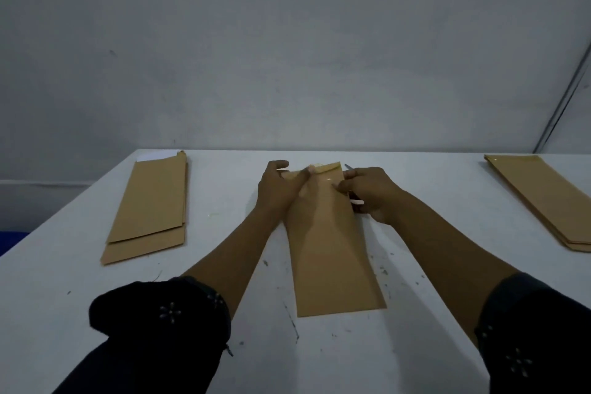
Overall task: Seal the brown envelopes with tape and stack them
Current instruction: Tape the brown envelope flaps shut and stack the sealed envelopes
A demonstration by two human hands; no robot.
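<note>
Nearest, two dark sleeves [160, 313] frame a white table [64, 297] marked with scuffs. Between the forearms a brown envelope [332, 259] lies lengthwise, flap end away from the person. At that far end the left hand [276, 192] presses on the flap area, its fingers [302, 181] extended. The right hand [372, 193] has its fingers curled, pinching at the envelope's surface near the flap while a small pale object is tucked in the palm. Further left sits a pile of envelopes [150, 205]; far right, another stack [543, 198].
</note>
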